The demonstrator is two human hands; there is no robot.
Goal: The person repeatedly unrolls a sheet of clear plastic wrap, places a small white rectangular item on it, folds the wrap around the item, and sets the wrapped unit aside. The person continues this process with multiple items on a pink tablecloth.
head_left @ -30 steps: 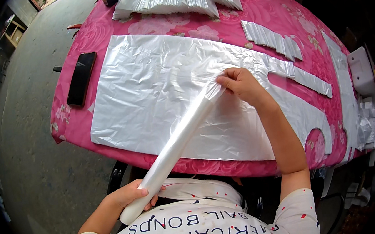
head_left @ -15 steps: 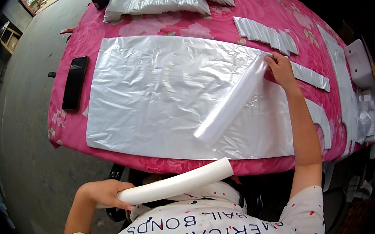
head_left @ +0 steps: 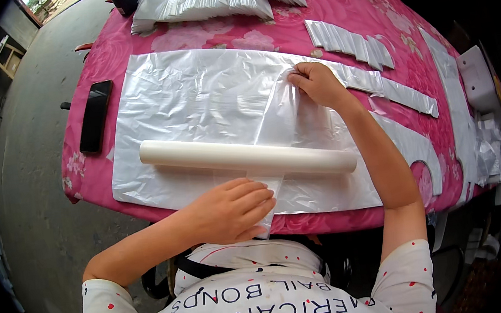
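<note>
1. While pinching thin film (head_left: 279,107) between thumb and fingertips of the right hand (head_left: 319,85), got the left hand (head_left: 232,210) loosely curled, nearer the body; can't tell whether gripping any film there.
2. See the film running from the right hand down toward the left one, apparently passing under a white tube (head_left: 244,156) lying crosswise between both hands.
3. Done, by the look of it: spot a thick fan of folded plastic (head_left: 210,5) well beyond the right hand, plus a short row of folded pieces (head_left: 348,42) just past it, rightward.
4. Not folded: find a big silvery sheet (head_left: 177,97) spread flat beneath the right hand.
5. Would call it partway, with the pinched film neither flat nor folded yet. Can't tell how many remain.
</note>
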